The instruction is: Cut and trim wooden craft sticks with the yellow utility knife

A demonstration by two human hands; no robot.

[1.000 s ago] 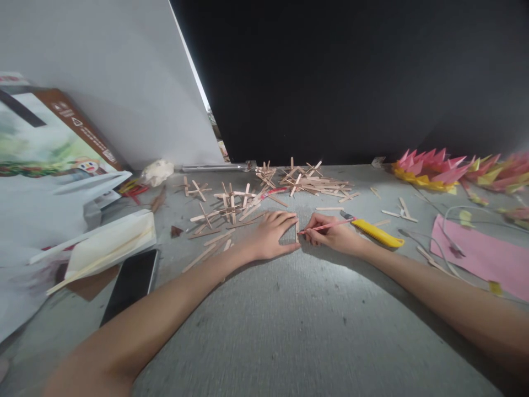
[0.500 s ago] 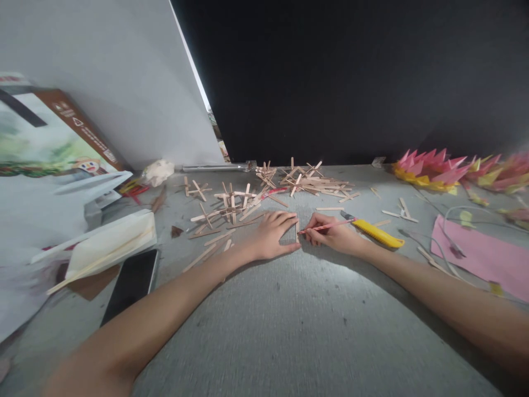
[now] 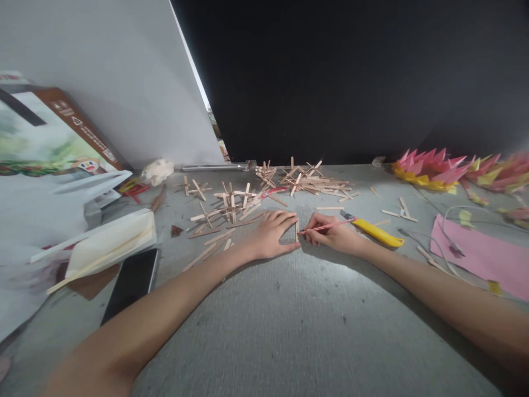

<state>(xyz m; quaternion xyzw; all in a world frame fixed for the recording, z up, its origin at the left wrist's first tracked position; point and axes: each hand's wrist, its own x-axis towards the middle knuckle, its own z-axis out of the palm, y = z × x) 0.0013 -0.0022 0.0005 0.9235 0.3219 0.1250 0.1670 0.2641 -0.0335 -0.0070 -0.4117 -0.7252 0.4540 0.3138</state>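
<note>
A short wooden craft stick (image 3: 297, 229) lies upright in view on the grey table. My left hand (image 3: 275, 234) steadies it, with the fingertips at its far end and the thumb at its near end. Pinched in my right hand (image 3: 330, 234) is a red patterned pencil (image 3: 335, 225), whose tip rests at the stick's right side. A yellow utility knife (image 3: 378, 232) lies just right of my right hand. Behind both hands spreads a heap of craft sticks (image 3: 318, 184), some joined into crosses.
At left are a black phone (image 3: 131, 281), a cream-coloured packet (image 3: 111, 242) and a printed bag (image 3: 61, 138). On the right lie pink paper (image 3: 483, 253), a grey cable (image 3: 444, 223) and pink-and-yellow folded paper (image 3: 432, 171). A black panel (image 3: 351, 82) stands along the back.
Both hands keep almost the same place. The pencil tip has shifted very slightly at the stick.
</note>
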